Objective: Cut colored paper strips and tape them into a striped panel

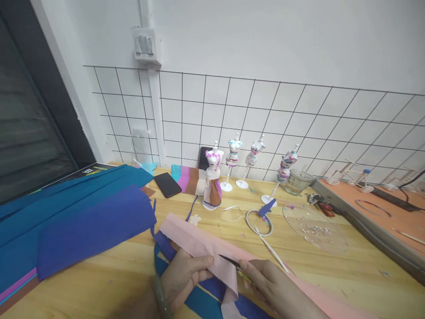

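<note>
Near the table's front edge, my left hand (pixel 184 277) pinches a long strip of pink crepe paper (pixel 189 237) between thumb and fingers. A bracelet is on that wrist. My right hand (pixel 265 277) is closed round a pair of scissors (pixel 229 260), whose dark blades point left and lie against the pink strip. One end of the strip hangs down between my hands. Beneath them lie blue strips (pixel 215 288) and a teal strip (pixel 201 303). Just behind is a small dress form (pixel 214 161) with a brown and purple skirt and pink trim.
Teal sheets (pixel 109 181) and a blue sheet (pixel 99 226) cover the left side. A phone (pixel 168 184) lies behind them. Several painted dress forms (pixel 254 153) stand at the back. Right are a tape roll (pixel 259 223), a clear plate (pixel 312 241), a glass (pixel 299 182) and an orange tray (pixel 375 201).
</note>
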A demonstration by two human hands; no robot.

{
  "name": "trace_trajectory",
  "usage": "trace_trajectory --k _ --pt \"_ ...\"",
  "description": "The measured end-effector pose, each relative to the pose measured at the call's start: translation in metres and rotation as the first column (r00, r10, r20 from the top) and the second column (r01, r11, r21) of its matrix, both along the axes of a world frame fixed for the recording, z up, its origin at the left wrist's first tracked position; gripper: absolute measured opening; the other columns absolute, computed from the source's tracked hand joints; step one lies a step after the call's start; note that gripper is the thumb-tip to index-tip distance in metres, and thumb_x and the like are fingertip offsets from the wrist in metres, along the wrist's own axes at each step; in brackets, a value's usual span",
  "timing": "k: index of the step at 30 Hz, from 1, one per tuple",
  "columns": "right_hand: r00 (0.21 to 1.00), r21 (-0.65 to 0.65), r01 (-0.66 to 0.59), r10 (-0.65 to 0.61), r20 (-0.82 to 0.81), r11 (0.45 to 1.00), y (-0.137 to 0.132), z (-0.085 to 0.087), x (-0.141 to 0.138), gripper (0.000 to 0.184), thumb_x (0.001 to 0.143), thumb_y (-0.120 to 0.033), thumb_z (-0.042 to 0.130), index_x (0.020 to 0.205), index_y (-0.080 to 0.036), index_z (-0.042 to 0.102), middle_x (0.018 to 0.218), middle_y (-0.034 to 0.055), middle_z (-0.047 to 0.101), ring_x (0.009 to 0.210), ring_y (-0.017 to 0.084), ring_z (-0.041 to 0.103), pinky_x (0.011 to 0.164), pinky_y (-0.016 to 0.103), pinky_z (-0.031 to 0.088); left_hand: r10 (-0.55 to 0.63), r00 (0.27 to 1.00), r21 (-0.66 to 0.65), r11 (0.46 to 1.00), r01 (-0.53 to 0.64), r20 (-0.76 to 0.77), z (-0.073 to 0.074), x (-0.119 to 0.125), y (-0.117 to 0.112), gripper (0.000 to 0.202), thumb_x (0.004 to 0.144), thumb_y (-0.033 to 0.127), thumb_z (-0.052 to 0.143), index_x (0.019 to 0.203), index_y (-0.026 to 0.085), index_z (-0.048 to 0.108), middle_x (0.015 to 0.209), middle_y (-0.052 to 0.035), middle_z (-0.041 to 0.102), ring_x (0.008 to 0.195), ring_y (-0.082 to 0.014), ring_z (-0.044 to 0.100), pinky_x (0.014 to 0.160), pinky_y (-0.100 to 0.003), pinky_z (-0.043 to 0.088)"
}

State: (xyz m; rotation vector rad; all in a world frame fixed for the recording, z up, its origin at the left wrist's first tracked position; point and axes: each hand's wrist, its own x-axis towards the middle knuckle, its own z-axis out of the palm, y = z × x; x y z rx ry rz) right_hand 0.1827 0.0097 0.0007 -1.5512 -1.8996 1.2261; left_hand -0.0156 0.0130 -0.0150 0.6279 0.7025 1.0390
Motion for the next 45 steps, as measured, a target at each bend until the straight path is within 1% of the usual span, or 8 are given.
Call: trace_trajectory --k 8,10,15,21,26,30,37,45 --pt "0.999 -0.03 -0.028 0.03 0.037 0.999 0.001 0.0 -0.004 0.051 0.086 -0.064 0.024 0.056 -0.023 0.031 0.054 -0.0058 0.026 0.051 0.011 0.023 0.049 0.026 0.023 0.011 1.0 0.004 1.0 -0.011 -0.018 0.002 0.001 0.0 0.027 0.069 0.011 0.073 0.096 0.012 0.068 0.11 -0.0147 0.069 0.093 -0.0284 0.068 0.087 -0.045 0.051" --pt "0.992 0.051 -0.095 0.09 0.09 0.994 0.001 -0.001 -0.001 0.049 0.088 -0.059 0.024 0.058 -0.022 0.035 0.056 -0.0043 0.031 0.052 0.011 0.026 0.051 0.026 0.026 0.0 1.0 0.011 1.0 0.001 -0.014 0.002 0.0 0.0 0.026 0.069 0.012 0.073 0.095 0.012 0.068 0.111 -0.0149 0.069 0.093 -0.0283 0.068 0.087 -0.045 0.051" --pt "0.974 0.267 -0.179 0.132 0.184 0.947 0.002 -0.013 0.012 0.041 0.08 -0.059 0.048 0.071 -0.019 0.056 0.063 -0.0006 0.046 0.057 0.013 0.03 0.055 0.027 0.028 -0.007 1.0 0.028 1.0 0.007 -0.007 0.0 0.0 0.0 0.029 0.068 0.015 0.074 0.096 0.012 0.068 0.107 -0.0144 0.07 0.094 -0.0287 0.067 0.088 -0.044 0.051" --pt "0.929 0.405 -0.295 0.162 0.332 0.865 0.002 -0.015 0.021 0.042 0.088 -0.05 0.041 0.08 -0.016 0.065 0.063 0.0034 0.055 0.056 0.014 0.033 0.054 0.026 0.028 -0.042 0.999 0.042 0.998 0.043 -0.035 0.002 -0.001 -0.001 0.026 0.069 0.018 0.074 0.093 0.009 0.069 0.096 -0.0158 0.073 0.089 -0.0301 0.069 0.087 -0.047 0.05" --pt "0.932 0.338 -0.262 0.146 0.333 0.904 -0.002 -0.008 0.018 0.045 0.09 -0.049 0.036 0.075 -0.017 0.065 0.063 0.004 0.057 0.055 0.015 0.038 0.054 0.026 0.031 -0.035 0.999 0.034 0.999 0.036 -0.04 0.003 0.0 -0.003 0.027 0.069 0.016 0.073 0.095 0.01 0.068 0.095 -0.0148 0.073 0.091 -0.03 0.068 0.087 -0.046 0.05" --pt "0.942 0.375 -0.228 0.105 0.32 0.899 -0.005 -0.014 0.018 0.045 0.09 -0.049 0.035 0.082 -0.017 0.066 0.067 0.006 0.06 0.058 0.017 0.042 0.056 0.027 0.033 -0.027 0.999 0.021 0.999 0.028 -0.043 0.004 0.0 -0.002 0.027 0.068 0.015 0.074 0.094 0.01 0.068 0.095 -0.0142 0.073 0.094 -0.03 0.067 0.086 -0.044 0.051" --pt "0.965 0.338 -0.179 0.098 0.244 0.924 0.0 -0.009 0.01 0.036 0.082 -0.053 0.05 0.082 -0.019 0.063 0.075 0.0056 0.061 0.069 0.02 0.048 0.066 0.028 0.038 -0.02 1.0 0.014 1.0 0.02 0.01 0.004 0.0 -0.004 0.046 0.068 0.012 0.073 0.112 0.012 0.061 0.102 -0.0143 0.072 0.1 -0.0307 0.065 0.086 -0.044 0.052" --pt "0.997 0.022 -0.054 0.052 0.063 0.998 0.004 0.014 -0.014 0.046 0.092 -0.054 0.028 0.059 -0.022 0.034 0.055 -0.0057 0.027 0.05 0.011 0.023 0.046 0.024 0.024 0.009 1.0 -0.007 1.0 -0.009 0.024 0.006 0.0 -0.004 0.052 0.066 0.011 0.075 0.115 0.014 0.059 0.102 -0.014 0.072 0.107 -0.0312 0.062 0.09 -0.044 0.049"
